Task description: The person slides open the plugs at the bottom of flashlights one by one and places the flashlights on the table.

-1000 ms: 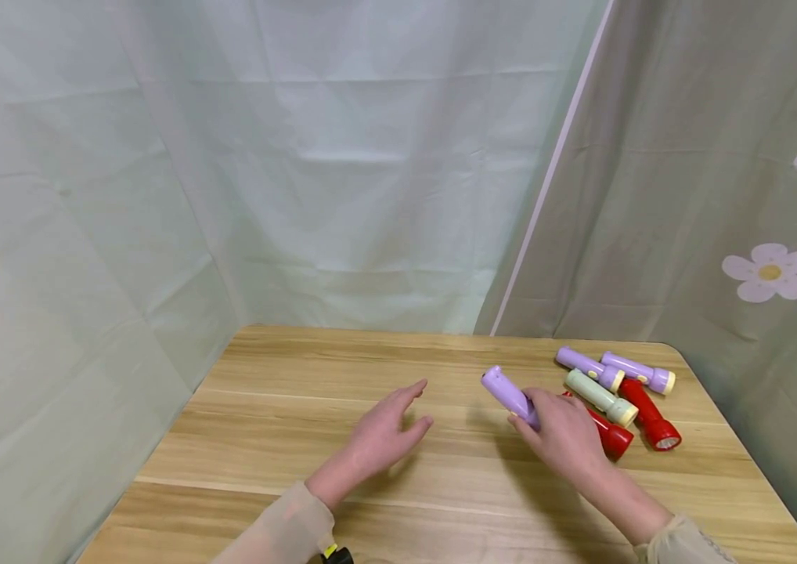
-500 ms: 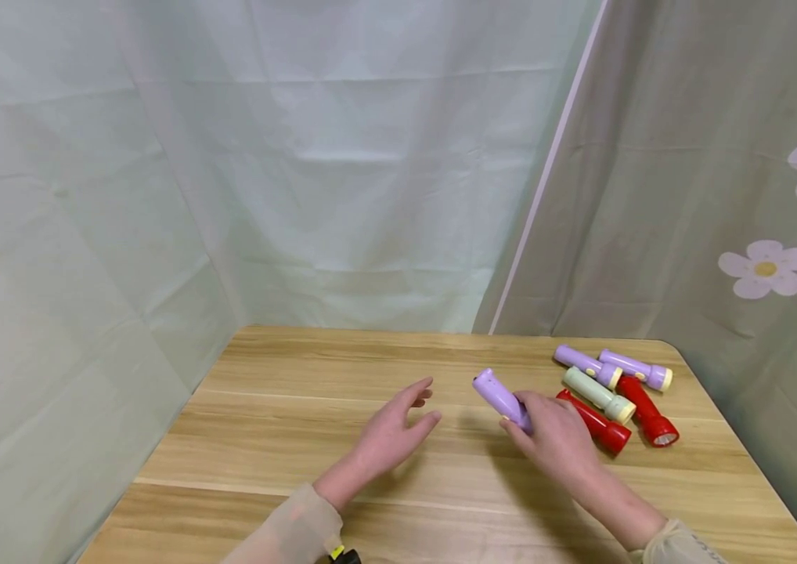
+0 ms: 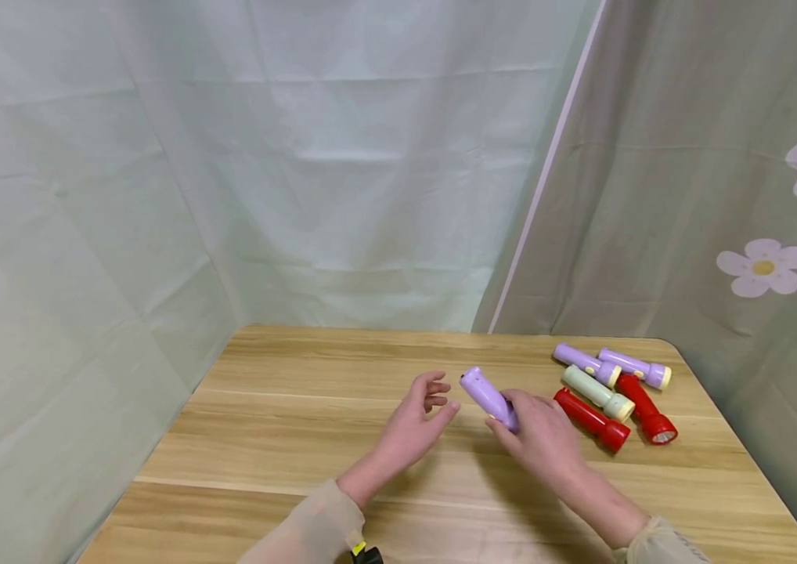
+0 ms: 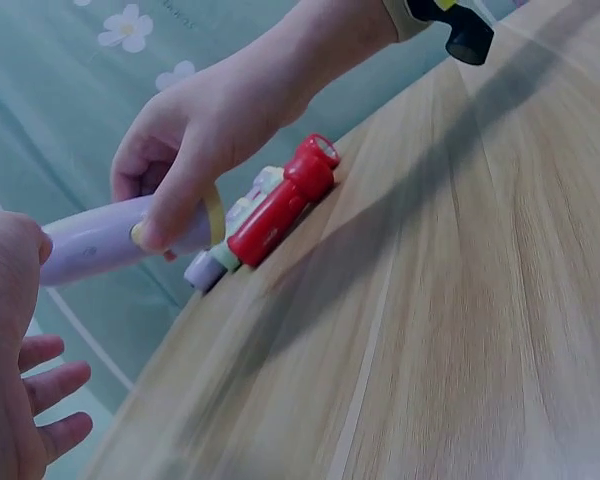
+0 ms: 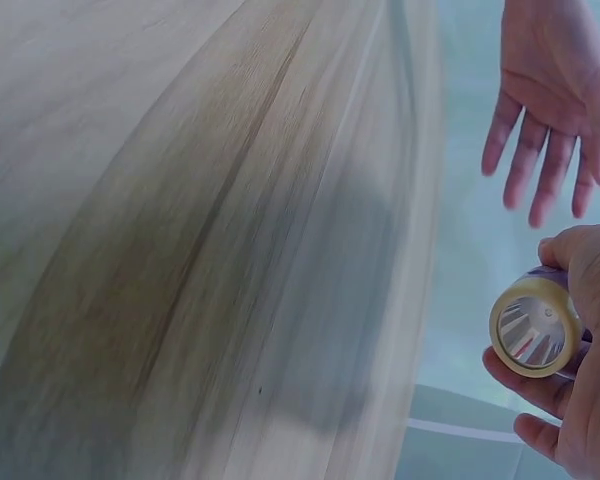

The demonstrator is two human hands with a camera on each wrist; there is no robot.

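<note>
Our right grip [image 3: 545,439] is pinching the purple flashlight [image 3: 486,395], tail slanting toward the surface's [image 3: 286,439] left edge, near our empty, relaxed left grip [image 3: 414,423].

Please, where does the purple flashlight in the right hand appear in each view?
Head: purple flashlight, right of centre, below the middle.
Left wrist: the flashlight, at left, about mid-height.
Right wrist: the flashlight, lower right, seen nearly end-on.
Shared landmark: the right hand holding it.

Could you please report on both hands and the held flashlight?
Right hand gripping purple flashlight above table. Left hand empty, close by. Nothing visible in between.
</note>
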